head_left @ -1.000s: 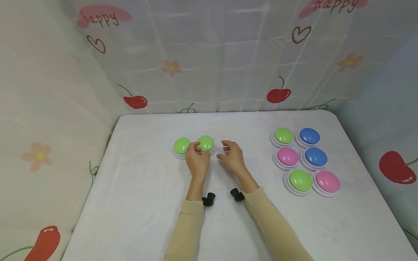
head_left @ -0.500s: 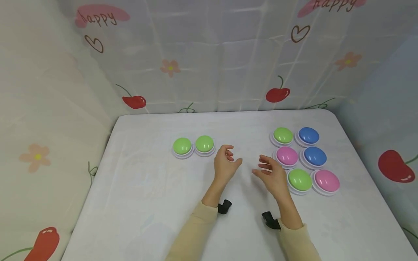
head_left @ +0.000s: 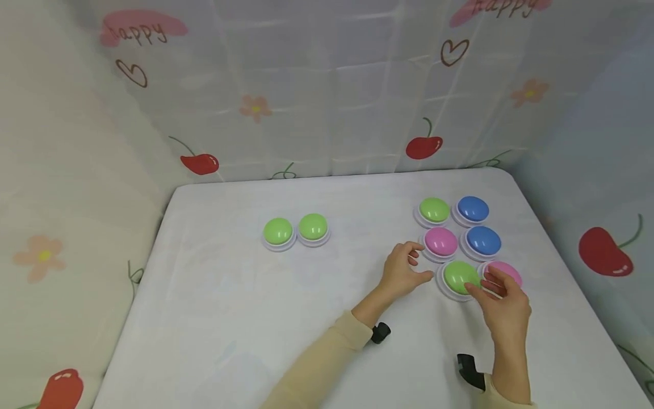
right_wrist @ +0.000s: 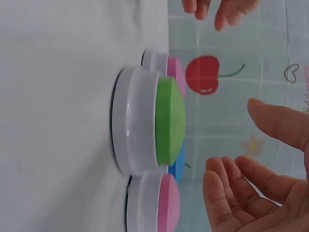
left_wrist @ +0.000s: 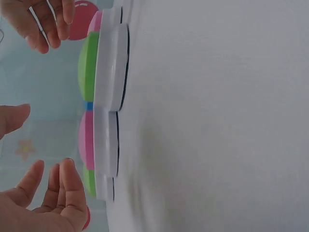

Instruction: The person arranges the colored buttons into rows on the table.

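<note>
Near the front green push button (head_left: 461, 276), a dome on a white round base, both hands hover with bent fingers and hold nothing. My left hand (head_left: 403, 271) is at its left, close to a pink push button (head_left: 441, 241). On the other side, my right hand (head_left: 506, 307) overlaps the green button's edge and partly hides a second pink push button (head_left: 507, 272). The right wrist view shows a gap between the fingers (right_wrist: 231, 193) and the green button (right_wrist: 171, 121). In the left wrist view, the left hand (left_wrist: 48, 203) is likewise apart from the buttons.
Behind the pink button stands another green button (head_left: 434, 209), with two blue buttons, one at the back (head_left: 473, 209) and one nearer (head_left: 483, 240), on the right. Two green buttons (head_left: 296, 229) sit together left of centre. A patterned curtain (head_left: 327, 113) rises behind the white table (head_left: 230, 318).
Both hands have moved right, away from the pair of green buttons at left to the group on the right. The head view has shifted slightly. The buttons have kept their places.
</note>
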